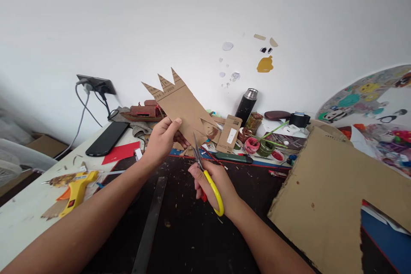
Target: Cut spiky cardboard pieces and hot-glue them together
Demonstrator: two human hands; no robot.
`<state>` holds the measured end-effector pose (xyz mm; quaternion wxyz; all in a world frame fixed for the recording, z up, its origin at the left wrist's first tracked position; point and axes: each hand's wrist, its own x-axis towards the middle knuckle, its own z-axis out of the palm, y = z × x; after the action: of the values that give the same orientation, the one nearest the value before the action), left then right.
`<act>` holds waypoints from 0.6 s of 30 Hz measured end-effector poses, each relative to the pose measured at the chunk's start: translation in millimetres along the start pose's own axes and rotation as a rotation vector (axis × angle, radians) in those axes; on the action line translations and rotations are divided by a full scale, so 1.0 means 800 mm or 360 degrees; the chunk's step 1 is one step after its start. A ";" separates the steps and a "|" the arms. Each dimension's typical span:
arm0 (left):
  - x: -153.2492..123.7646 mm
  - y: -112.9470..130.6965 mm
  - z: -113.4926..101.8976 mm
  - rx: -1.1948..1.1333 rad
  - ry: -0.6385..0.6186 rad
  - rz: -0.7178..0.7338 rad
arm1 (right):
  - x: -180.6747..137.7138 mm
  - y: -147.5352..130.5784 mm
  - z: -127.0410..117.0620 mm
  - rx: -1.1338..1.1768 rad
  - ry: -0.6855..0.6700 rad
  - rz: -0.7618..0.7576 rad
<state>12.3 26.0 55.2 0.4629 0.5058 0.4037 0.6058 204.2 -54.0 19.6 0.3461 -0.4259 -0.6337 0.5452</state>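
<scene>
My left hand pinches a brown cardboard piece by its lower left edge, thumb on top and fingers beneath. The piece is tilted up above the table; its far end is cut into pointed teeth with printed writing, and a notch opens at its near right end. In my right hand are scissors with yellow and red handles, my fingers through the loops. Their metal blades point up at the cardboard's near edge; whether they are biting into it I cannot tell.
A metal ruler lies on the dark mat. To the left are a yellow glue gun, red paper and a black phone. Paint pots and a black flask line the back; a large cardboard sheet covers the right.
</scene>
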 end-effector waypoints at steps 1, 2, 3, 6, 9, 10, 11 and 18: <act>0.000 0.000 0.000 -0.0014 -0.0004 -0.0008 | 0.000 0.000 0.000 0.0003 0.0002 -0.0004; 0.000 0.000 0.000 -0.0028 -0.0005 -0.0015 | 0.000 0.000 0.000 0.0004 0.0004 -0.0007; 0.001 -0.001 0.001 -0.0041 -0.0003 -0.0020 | 0.000 0.000 0.000 0.0006 0.0005 -0.0010; 0.003 -0.002 0.000 -0.0076 0.0023 -0.0040 | 0.000 0.001 0.000 0.0017 -0.0001 -0.0012; 0.004 -0.002 -0.001 -0.0094 0.0056 -0.0053 | 0.001 0.003 0.000 0.0034 -0.0010 0.0006; 0.004 -0.002 -0.002 -0.0095 0.0061 -0.0046 | 0.001 0.003 0.000 0.0041 -0.0013 0.0009; 0.004 -0.002 -0.002 -0.0095 0.0060 -0.0036 | 0.001 0.004 0.001 0.0049 -0.0014 0.0008; 0.003 0.001 -0.003 -0.0027 0.0024 -0.0018 | 0.001 0.005 0.001 0.0035 -0.0020 -0.0007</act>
<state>10.0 27.9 56.5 0.4675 0.4949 0.4050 0.6103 204.2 -53.5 15.6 0.3480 -0.4173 -0.6308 0.5539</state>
